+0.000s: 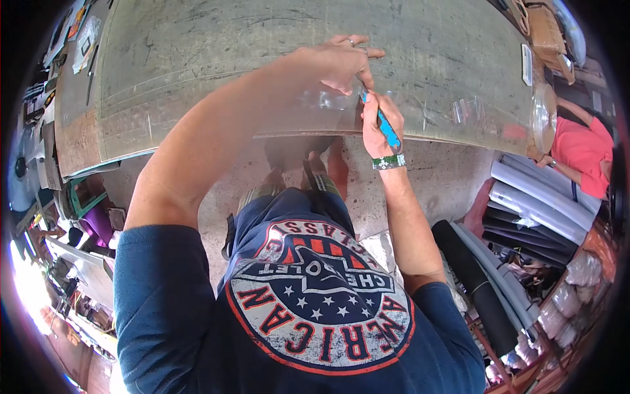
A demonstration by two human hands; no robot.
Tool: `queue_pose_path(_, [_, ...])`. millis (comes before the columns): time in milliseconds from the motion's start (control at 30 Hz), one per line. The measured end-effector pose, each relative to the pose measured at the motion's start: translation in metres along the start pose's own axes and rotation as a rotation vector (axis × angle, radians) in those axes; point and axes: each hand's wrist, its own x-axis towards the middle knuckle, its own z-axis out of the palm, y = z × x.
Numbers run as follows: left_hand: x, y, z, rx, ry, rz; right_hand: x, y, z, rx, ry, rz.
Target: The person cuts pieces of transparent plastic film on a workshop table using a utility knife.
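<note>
My right hand (382, 121) is closed around a blue-handled tool (388, 130) that looks like a utility knife. Its tip points away from me, toward my left hand, and the blade is hard to make out. My left hand (346, 64) reaches across the worktable (216, 52) just beyond the tip. The fingers are stretched out and apart, with a ring on one of them. Beneath and beside my hands, near the table's front edge, lies clear plastic sheeting (321, 102), partly hidden by my left forearm.
Small clear plastic pieces (468, 110) lie right of my hands. A clear roll (544, 118) sits at the table's right end, beside a person in a pink shirt (581, 154). Material rolls (538, 203) fill the lower right. Tools and papers (85, 46) lie at the left.
</note>
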Motion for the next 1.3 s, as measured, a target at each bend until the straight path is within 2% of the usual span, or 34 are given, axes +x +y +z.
queue_pose_path(267, [-0.001,0.002,0.0,-0.002,0.01,-0.028,0.004,-0.007,-0.007,-0.068,-0.059,-0.07])
queue_pose_path(333, [0.0,0.002,0.004,-0.001,-0.005,-0.027,-0.005,-0.023,-0.016,-0.105,-0.077,-0.145])
queue_pose_path(400, [0.004,0.0,-0.001,0.012,-0.003,-0.025,-0.027,-0.029,-0.025,-0.141,-0.12,-0.114])
queue_pose_path(467, [0.003,0.0,0.001,0.001,-0.01,-0.031,-0.045,-0.035,-0.044,-0.078,-0.286,0.084])
queue_pose_path(500, [0.001,0.0,-0.002,-0.014,-0.018,-0.024,-0.05,-0.042,-0.051,0.028,-0.231,0.048])
queue_pose_path(567, [0.0,0.0,-0.003,-0.058,-0.018,-0.009,-0.037,-0.035,-0.069,-0.059,-0.058,-0.174])
queue_pose_path(633, [-0.002,-0.009,-0.003,-0.057,-0.016,0.017,-0.021,-0.035,-0.087,-0.081,0.018,-0.008])
queue_pose_path(667, [-0.002,-0.015,-0.002,-0.038,-0.014,0.049,-0.014,-0.039,-0.097,-0.073,0.007,0.275])
queue_pose_path(700, [-0.002,-0.019,0.0,-0.018,-0.018,0.086,-0.007,-0.026,-0.098,-0.146,-0.02,0.21])
queue_pose_path(800, [-0.017,-0.035,0.014,-0.279,0.252,0.096,0.026,0.028,-0.077,-0.318,-0.063,-0.001])
queue_pose_path(867, [-0.05,-0.019,0.022,-0.231,0.517,-0.087,0.043,0.047,-0.063,-0.371,-0.053,-0.165])
queue_pose_path(900, [-0.066,-0.002,0.027,-0.206,0.648,-0.177,0.05,0.045,-0.063,-0.396,-0.065,-0.155])
queue_pose_path(1000, [-0.086,0.031,0.042,0.103,0.753,-0.409,0.068,0.059,-0.06,-0.39,-0.037,-0.246])
queue_pose_path(1100, [-0.094,0.04,0.04,0.076,0.722,-0.46,0.082,0.061,-0.058,-0.357,-0.03,-0.256])
queue_pose_path(1200, [-0.1,0.018,0.056,0.108,0.774,-0.408,0.09,0.053,-0.059,-0.392,-0.001,-0.327])
queue_pose_path(1267, [-0.104,0.014,0.045,-0.022,0.814,-0.402,0.09,0.036,-0.055,-0.41,0.106,-0.415])
queue_pose_path(1300, [-0.106,0.013,0.038,-0.1,0.803,-0.425,0.089,0.024,-0.053,-0.342,0.066,-0.409])
